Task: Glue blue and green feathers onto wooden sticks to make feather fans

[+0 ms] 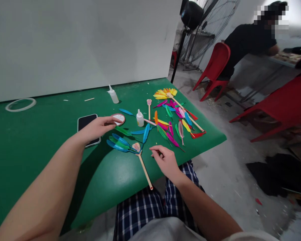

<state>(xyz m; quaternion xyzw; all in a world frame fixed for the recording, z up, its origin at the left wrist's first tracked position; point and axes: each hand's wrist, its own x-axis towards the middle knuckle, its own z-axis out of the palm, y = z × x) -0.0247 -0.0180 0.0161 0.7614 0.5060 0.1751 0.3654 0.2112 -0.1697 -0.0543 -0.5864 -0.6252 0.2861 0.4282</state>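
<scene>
Head view: I can't read the central bottle. The wooden-handled fan, pink-topped, blue-and-green feathered, lies at six o'clock. Left hand at nine: fingers straight, empty, over a white disc; right hand at five: half-curled, hold unclear.

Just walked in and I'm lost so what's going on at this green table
The person's left hand is over a small round dish; whether it touches is unclear. The right hand is beside, not on, a wooden stick with blue and green feathers at its head. Loose feathers lie farther back.
</scene>
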